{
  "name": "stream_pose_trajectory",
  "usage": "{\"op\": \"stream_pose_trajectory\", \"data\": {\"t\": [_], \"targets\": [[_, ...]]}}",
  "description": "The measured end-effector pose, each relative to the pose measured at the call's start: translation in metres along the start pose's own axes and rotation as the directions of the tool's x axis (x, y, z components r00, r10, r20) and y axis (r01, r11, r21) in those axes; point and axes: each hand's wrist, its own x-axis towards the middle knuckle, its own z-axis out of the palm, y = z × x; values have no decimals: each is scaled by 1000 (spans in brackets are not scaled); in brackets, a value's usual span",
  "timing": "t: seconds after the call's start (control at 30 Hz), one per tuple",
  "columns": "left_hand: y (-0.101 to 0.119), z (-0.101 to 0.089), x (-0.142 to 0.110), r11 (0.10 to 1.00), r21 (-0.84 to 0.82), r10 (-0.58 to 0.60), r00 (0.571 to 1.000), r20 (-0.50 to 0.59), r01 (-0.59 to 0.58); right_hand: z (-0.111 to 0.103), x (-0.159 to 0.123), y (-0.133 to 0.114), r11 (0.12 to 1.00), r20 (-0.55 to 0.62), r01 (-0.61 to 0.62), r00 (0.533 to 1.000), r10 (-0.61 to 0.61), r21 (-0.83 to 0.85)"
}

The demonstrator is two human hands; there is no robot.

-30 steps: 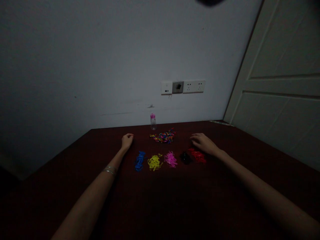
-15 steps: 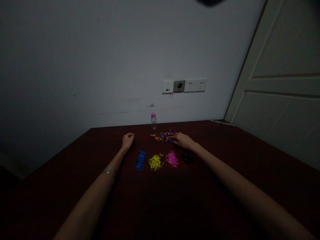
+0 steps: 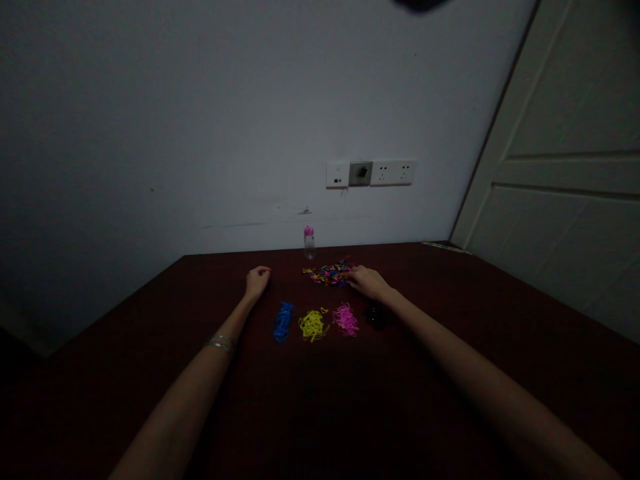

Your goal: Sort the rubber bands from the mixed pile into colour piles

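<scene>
A mixed pile of small multicoloured rubber bands [image 3: 327, 273] lies toward the back of the dark table. My right hand [image 3: 367, 281] is at its right edge, fingers bent down and together on the bands; whatever they pinch is too small to make out. To the left of the pile, my left hand [image 3: 257, 281] rests on the tabletop with its fingers curled in, and nothing shows in it. Nearer to me lie separate heaps in a row: blue bands [image 3: 283, 323], yellow bands [image 3: 313, 325], pink bands [image 3: 345, 319] and a black heap [image 3: 376, 316], hard to see in the dim light.
Behind the mixed pile stands a clear bottle [image 3: 310, 249] with a pink cap, close to the wall. Wall sockets [image 3: 393, 173] sit above the table [image 3: 320, 407]. A pale panelled door [image 3: 560, 200] is on the right.
The view has shifted very slightly. Both hands stay nearly in place, the right one still at the mixed pile and the left one still curled on the table.
</scene>
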Motion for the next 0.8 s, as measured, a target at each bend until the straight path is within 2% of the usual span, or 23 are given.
{"op": "stream_pose_trajectory", "data": {"t": [0.1, 0.2, 0.33, 0.43, 0.6, 0.8], "targets": [[0, 0, 0, 1000, -5, 14, 1000, -5, -14, 3, -2, 7, 992, -54, -14, 998, 21, 128], [1, -1, -1, 1000, 7, 11, 1000, -7, -11, 6, -6, 17, 939, -127, -33, 988, 82, 343], [6, -2, -3, 999, 35, 7, 1000, 2, -7, 2, -13, 24, 788, -191, -35, 963, 192, 614], [8, -3, -4, 999, 54, 9, 1000, -5, -9, -7, -20, 23, 662, -198, -52, 934, 297, 748], [7, -2, -4, 999, 51, 18, 1000, -8, -17, -24, -36, 14, 547, -147, -99, 910, 389, 831], [8, -2, -3, 998, 53, 26, 1000, -11, -25, -31, -48, -3, 527, -143, -52, 935, 324, 848]]}}
